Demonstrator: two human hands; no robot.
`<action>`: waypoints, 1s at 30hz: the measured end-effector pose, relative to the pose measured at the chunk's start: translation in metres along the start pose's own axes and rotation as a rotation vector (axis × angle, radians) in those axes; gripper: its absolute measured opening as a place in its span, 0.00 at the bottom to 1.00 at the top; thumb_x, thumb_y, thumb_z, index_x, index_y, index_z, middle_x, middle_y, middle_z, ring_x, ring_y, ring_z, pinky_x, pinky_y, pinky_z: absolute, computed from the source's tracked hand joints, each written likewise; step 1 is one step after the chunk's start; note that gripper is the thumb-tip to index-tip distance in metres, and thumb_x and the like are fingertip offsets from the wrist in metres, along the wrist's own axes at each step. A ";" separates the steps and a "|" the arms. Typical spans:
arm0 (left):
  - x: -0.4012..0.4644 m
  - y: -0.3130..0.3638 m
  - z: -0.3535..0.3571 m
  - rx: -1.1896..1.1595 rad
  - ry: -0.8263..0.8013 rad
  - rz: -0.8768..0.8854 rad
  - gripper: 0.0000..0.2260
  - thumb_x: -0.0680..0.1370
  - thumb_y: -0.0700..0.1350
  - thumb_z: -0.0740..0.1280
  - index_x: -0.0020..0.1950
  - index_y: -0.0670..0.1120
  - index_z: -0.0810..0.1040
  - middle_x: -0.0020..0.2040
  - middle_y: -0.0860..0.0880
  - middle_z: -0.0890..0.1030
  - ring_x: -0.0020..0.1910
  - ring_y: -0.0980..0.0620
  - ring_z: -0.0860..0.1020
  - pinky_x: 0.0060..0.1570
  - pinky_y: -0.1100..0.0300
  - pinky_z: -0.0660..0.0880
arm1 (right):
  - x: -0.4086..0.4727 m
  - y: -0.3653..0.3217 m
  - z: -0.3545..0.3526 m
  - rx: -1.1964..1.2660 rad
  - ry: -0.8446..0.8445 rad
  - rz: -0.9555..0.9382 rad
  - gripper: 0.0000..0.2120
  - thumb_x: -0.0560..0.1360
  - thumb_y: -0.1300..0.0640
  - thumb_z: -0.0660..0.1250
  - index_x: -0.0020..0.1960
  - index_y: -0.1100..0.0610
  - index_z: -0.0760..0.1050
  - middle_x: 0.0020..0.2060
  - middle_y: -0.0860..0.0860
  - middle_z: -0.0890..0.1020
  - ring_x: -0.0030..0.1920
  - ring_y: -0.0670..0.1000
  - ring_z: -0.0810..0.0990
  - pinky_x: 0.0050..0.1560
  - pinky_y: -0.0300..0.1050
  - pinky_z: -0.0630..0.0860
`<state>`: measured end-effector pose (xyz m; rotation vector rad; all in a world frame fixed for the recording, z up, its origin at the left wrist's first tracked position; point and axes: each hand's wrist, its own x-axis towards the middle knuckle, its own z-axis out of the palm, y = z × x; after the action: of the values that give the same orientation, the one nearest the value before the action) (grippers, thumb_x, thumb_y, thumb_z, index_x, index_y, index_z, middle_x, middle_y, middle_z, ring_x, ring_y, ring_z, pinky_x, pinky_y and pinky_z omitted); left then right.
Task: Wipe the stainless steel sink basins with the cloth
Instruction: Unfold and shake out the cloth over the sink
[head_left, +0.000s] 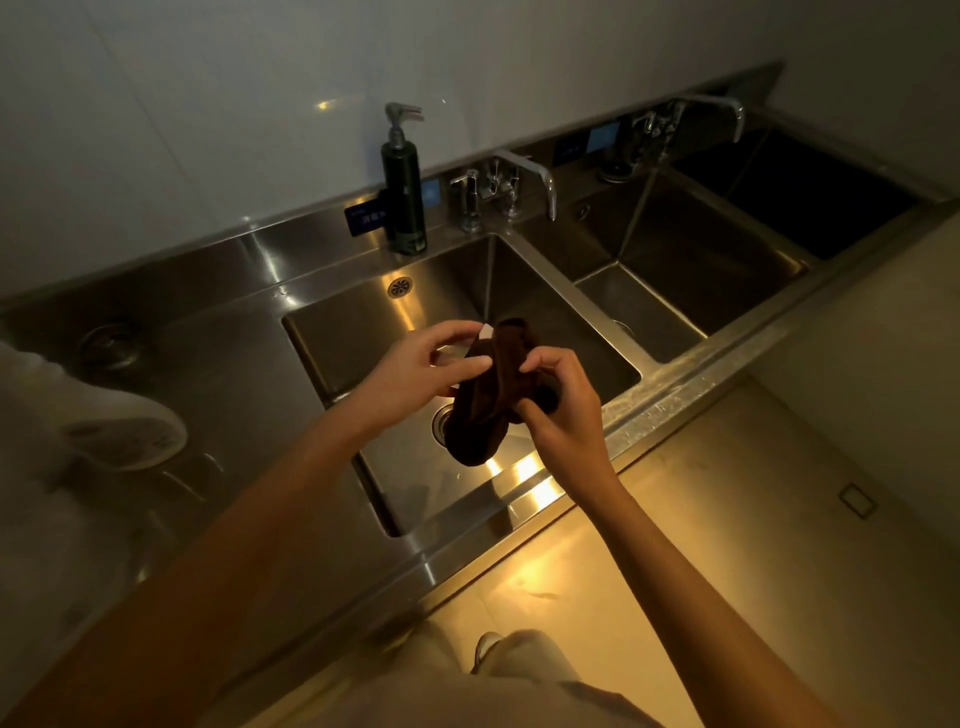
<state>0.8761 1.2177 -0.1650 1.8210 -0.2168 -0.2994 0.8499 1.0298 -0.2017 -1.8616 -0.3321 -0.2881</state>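
Note:
A dark brown cloth (485, 402) with a small white tag hangs bunched above the left sink basin (363, 332). My left hand (415, 371) pinches its upper edge by the tag between fingers and thumb. My right hand (558, 397) grips the cloth's right side with curled fingers. Both hands are held over the basin's drain (441, 422), which the cloth partly hides. To the right lie a middle basin (675, 260) and a far right basin (810, 208).
A dark pump bottle (404, 195) stands on the back ledge left of a faucet (524, 179). A second faucet (696, 111) sits farther right. A white cloth or bag (104, 415) lies on the steel drainboard at left. The floor is below the counter's front edge.

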 end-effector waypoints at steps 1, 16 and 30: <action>0.000 0.002 -0.002 0.007 -0.017 -0.012 0.21 0.76 0.48 0.69 0.68 0.50 0.72 0.61 0.52 0.77 0.56 0.54 0.80 0.52 0.56 0.80 | -0.002 -0.002 0.002 -0.012 0.013 -0.021 0.19 0.71 0.71 0.68 0.52 0.50 0.71 0.53 0.46 0.74 0.55 0.47 0.76 0.52 0.49 0.81; -0.010 -0.008 -0.005 -0.060 0.108 -0.067 0.08 0.74 0.40 0.70 0.51 0.49 0.77 0.52 0.50 0.78 0.48 0.57 0.80 0.40 0.63 0.79 | -0.017 0.015 0.024 -0.606 -0.015 -0.525 0.13 0.75 0.54 0.61 0.56 0.57 0.78 0.54 0.53 0.82 0.59 0.57 0.79 0.56 0.42 0.76; -0.007 0.030 -0.025 -0.414 0.450 0.072 0.12 0.73 0.31 0.64 0.40 0.48 0.74 0.45 0.48 0.77 0.43 0.52 0.78 0.36 0.62 0.77 | -0.006 0.027 0.041 0.015 0.029 0.264 0.13 0.75 0.66 0.67 0.56 0.53 0.72 0.54 0.48 0.77 0.54 0.42 0.79 0.57 0.42 0.79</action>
<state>0.8776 1.2353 -0.1294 1.4203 0.0921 0.1154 0.8559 1.0600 -0.2398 -1.8600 -0.0667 -0.1313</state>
